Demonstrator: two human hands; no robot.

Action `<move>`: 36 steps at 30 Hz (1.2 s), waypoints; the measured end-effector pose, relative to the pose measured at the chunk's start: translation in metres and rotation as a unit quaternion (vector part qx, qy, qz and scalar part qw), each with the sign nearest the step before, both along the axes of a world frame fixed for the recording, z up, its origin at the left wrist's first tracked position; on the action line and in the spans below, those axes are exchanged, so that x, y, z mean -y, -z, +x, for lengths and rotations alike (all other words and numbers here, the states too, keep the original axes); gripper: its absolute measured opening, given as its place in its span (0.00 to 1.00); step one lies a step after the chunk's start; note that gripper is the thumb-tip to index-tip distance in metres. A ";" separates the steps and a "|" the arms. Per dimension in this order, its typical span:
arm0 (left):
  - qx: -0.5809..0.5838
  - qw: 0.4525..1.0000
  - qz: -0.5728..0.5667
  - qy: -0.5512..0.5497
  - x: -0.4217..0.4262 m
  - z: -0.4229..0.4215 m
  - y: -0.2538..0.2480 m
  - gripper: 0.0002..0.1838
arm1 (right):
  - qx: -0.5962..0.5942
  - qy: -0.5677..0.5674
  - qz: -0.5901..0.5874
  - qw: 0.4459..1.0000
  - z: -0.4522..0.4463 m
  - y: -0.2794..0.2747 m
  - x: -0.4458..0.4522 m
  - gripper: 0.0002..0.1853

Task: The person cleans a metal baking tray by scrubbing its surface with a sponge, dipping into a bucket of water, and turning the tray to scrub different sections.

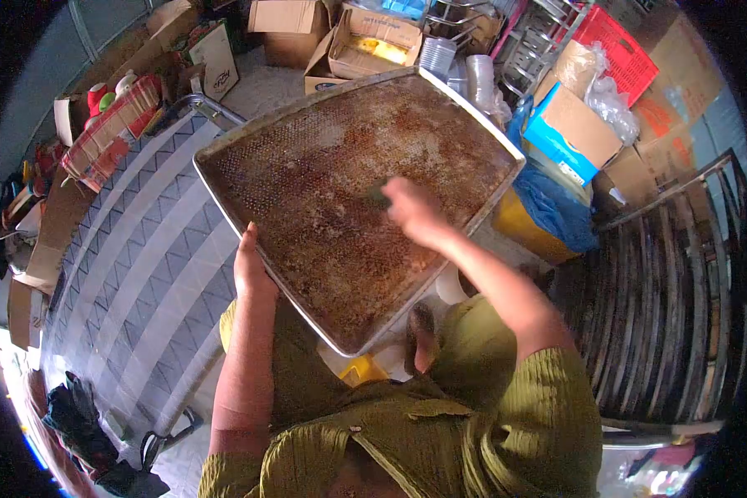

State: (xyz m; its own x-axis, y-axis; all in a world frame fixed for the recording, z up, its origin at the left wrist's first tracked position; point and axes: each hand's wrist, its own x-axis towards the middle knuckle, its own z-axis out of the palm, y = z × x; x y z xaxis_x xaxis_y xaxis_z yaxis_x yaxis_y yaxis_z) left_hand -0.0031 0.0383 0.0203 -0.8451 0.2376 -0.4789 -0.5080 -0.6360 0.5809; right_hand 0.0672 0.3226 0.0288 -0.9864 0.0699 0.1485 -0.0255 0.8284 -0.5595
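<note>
A large rectangular baking tray [307, 278] with a pale raised rim is held tilted above my lap. Its perforated-looking surface is covered in brown, rust-like stains. My left hand [251, 264] grips the tray's left rim, with the thumb over the edge. Over the middle of the tray is my right hand [413, 212], closed and smeared by motion. A small dark green pad [378, 196] shows at its fingertips, pressed to or just above the stained surface; most of it is hidden by the hand.
A striped, plastic-wrapped folding bed [141, 266] lies to the left. Cardboard boxes [373, 41] stand behind the tray. At right are a blue-and-brown box [573, 133], a red crate [614, 54], a yellow bucket [531, 224] with blue plastic, and a stack of dark-edged trays [647, 307].
</note>
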 end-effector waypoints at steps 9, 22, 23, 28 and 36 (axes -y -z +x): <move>-0.004 1.000 0.029 0.001 -0.002 0.003 -0.009 0.21 | 0.213 0.403 0.204 0.867 -0.001 0.041 -0.180 0.25; -0.008 0.998 0.057 -0.018 0.000 -0.008 0.032 0.28 | 0.155 -0.011 0.146 0.977 0.104 -0.034 0.092 0.28; 0.002 0.999 0.054 -0.006 0.000 -0.006 0.025 0.28 | 0.091 -0.081 0.093 0.988 0.108 -0.034 0.105 0.27; 0.000 0.988 0.157 -0.006 0.003 0.002 0.003 0.35 | 0.037 -0.237 -0.078 0.968 0.076 -0.028 0.140 0.26; -0.037 0.996 -0.017 -0.074 -0.005 -0.003 0.030 0.36 | -0.055 -0.264 -0.113 0.956 -0.097 -0.011 0.185 0.24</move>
State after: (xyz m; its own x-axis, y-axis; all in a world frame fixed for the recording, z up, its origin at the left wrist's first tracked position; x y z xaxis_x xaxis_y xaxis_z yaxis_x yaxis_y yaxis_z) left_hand -0.0062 0.0434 -0.0099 -0.9030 0.0934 -0.4195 -0.3655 -0.6802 0.6354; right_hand -0.0294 0.1379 0.0400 -0.8724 -0.3912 0.2930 -0.4756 0.5415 -0.6933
